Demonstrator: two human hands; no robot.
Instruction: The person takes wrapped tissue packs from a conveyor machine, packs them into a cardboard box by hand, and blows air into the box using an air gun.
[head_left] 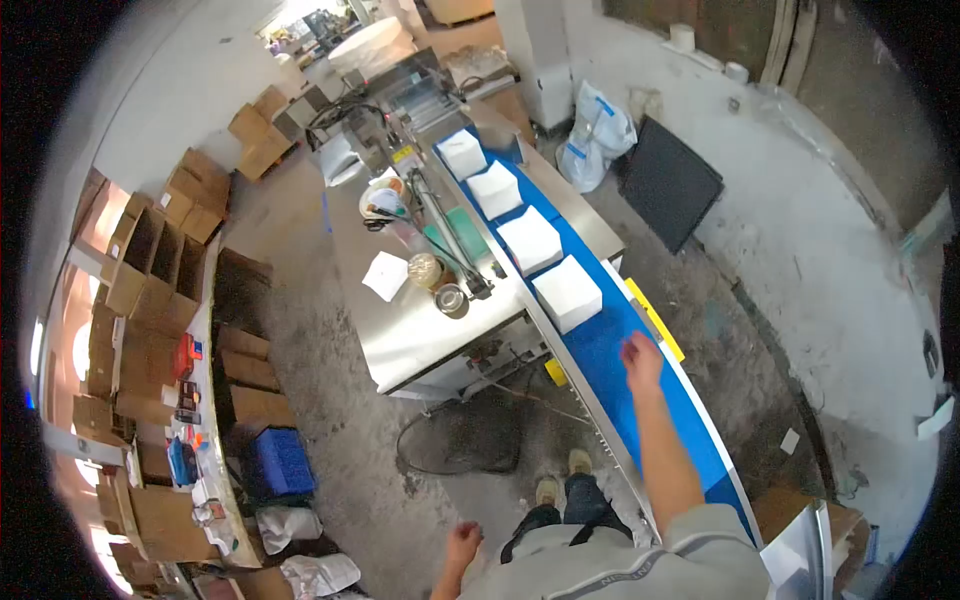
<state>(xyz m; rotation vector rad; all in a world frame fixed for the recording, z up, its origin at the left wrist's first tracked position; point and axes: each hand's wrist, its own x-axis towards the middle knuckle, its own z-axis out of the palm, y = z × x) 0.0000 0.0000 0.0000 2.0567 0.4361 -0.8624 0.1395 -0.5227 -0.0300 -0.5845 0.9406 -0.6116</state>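
Several white box-shaped blocks [568,294] stand in a row on a blue conveyor belt [620,372]. My right hand [642,360] reaches out over the belt, just short of the nearest block and apart from it. Its fingers are bent a little and spread, with nothing visible between them. Low beside my body, away from the belt, my left hand [464,543] hangs with its fingers curled in. No object shows in it.
Left of the belt, a steel table [400,345] holds a roll of tape [451,299], a white sheet [385,276] and scissors. Cardboard boxes [150,262] and a blue crate [283,462] line the left side. A dark panel [670,183] leans at the right wall.
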